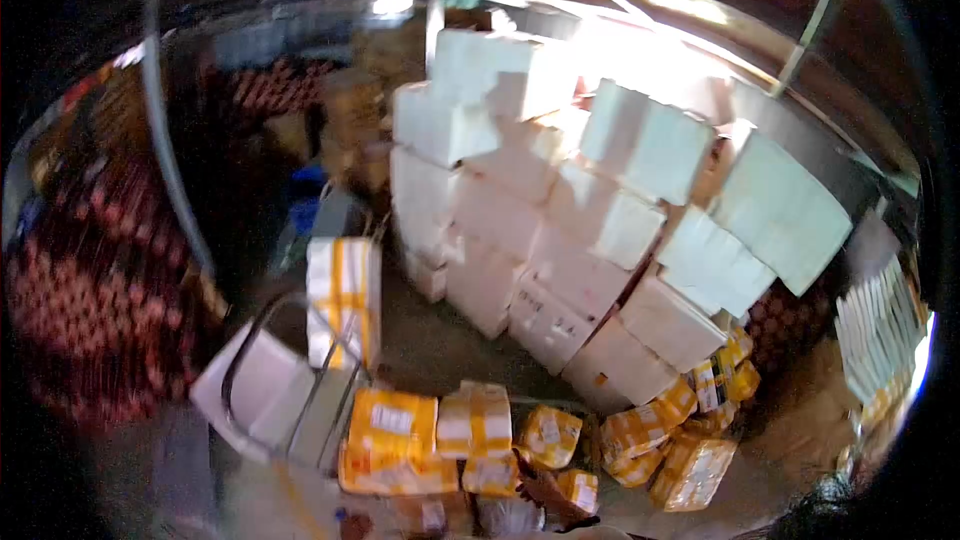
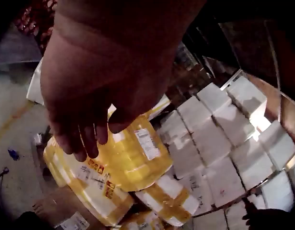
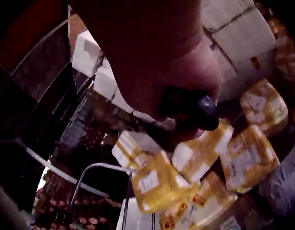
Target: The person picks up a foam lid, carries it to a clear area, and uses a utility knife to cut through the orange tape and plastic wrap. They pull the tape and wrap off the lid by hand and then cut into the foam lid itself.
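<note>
Left fingers, yellow parcel beneath, boxes beyond

The yellow box-shaped plastic-wrapped parcel is gleaming glossily; stacked white rectangular boxes, apparently foam, are showing smooth matt faces.

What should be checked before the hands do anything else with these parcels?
1. Left hand over the yellow-wrapped parcel: ok.
2. Left hand touching it: cannot tell.
3. Right hand has a firm grip: cannot tell, too dark.
4. Parcel's label uncovered: ok.
5. Parcels all in one tidy row: not ok, several lie jumbled.
6. White boxes stacked, not scattered: ok.
</note>
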The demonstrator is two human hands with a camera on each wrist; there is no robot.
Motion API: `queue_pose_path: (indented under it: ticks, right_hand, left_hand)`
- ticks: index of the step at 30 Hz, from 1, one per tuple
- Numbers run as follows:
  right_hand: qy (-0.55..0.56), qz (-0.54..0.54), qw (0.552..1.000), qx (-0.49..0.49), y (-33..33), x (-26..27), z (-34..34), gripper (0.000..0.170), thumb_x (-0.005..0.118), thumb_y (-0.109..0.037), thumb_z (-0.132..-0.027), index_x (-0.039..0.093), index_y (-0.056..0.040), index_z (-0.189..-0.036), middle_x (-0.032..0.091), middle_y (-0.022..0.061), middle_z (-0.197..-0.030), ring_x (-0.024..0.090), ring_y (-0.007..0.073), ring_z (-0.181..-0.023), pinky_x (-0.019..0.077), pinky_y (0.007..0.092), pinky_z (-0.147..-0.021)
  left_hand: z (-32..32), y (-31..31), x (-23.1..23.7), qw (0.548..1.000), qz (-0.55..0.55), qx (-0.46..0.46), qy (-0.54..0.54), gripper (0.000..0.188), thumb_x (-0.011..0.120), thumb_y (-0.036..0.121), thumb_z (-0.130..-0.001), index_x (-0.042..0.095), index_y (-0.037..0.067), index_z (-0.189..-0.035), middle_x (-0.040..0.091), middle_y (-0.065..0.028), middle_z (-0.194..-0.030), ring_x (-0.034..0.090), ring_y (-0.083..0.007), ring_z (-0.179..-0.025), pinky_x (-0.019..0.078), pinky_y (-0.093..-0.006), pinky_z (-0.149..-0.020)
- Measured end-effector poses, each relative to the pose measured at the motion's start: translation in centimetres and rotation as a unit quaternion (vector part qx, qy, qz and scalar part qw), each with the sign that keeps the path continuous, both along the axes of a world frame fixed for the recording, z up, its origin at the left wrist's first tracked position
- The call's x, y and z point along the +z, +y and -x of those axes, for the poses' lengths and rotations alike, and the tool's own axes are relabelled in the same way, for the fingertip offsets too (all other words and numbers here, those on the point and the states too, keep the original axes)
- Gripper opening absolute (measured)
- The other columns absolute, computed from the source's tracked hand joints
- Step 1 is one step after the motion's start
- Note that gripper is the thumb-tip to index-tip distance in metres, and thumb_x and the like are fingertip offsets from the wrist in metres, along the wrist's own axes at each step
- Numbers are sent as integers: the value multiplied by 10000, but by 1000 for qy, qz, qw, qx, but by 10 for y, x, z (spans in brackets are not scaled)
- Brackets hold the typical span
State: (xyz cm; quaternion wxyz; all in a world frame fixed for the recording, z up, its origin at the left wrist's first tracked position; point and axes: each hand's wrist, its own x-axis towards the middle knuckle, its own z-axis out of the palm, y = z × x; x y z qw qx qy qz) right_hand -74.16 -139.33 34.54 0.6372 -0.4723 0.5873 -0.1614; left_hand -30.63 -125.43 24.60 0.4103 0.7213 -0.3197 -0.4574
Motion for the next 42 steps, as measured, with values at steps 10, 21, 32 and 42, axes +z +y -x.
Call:
queue_pose_path:
  ticks: [10,21,32,42]
  right_hand:
    - [-10,-113,900,421,123,-164,3,316,601,-236,-970,610,8,-1169,694,180,-897,705,281,-669,596,394,-584]
    - [170,-26,691,702,246,-148,-156,396,579,-334,-973,629,30,-1120,707,183,-866,708,281,-694,574,381,-612]
    - [281,166,555,765,433,-144,-312,502,558,-433,-976,648,52,-1070,720,186,-834,711,280,-720,552,369,-640]
    - [188,69,535,821,678,-153,-533,297,600,-227,-952,628,61,-1018,703,170,-828,691,222,-643,539,333,-534]
  left_hand:
    - [122,301,-9,974,-143,43,-170,403,558,362,-933,681,-19,-976,684,-243,-933,667,-345,-891,516,-468,-797]
    - [201,571,66,859,-175,480,-3,360,564,297,-843,696,0,-998,697,-240,-936,661,-412,-884,510,-484,-774]
    - [232,810,38,739,-208,641,14,365,576,311,-871,695,6,-1034,707,-222,-1021,670,-403,-945,523,-472,-833]
    - [165,933,2,678,-99,718,123,412,611,334,-875,669,6,-1118,717,-192,-1014,677,-314,-938,527,-418,-819]
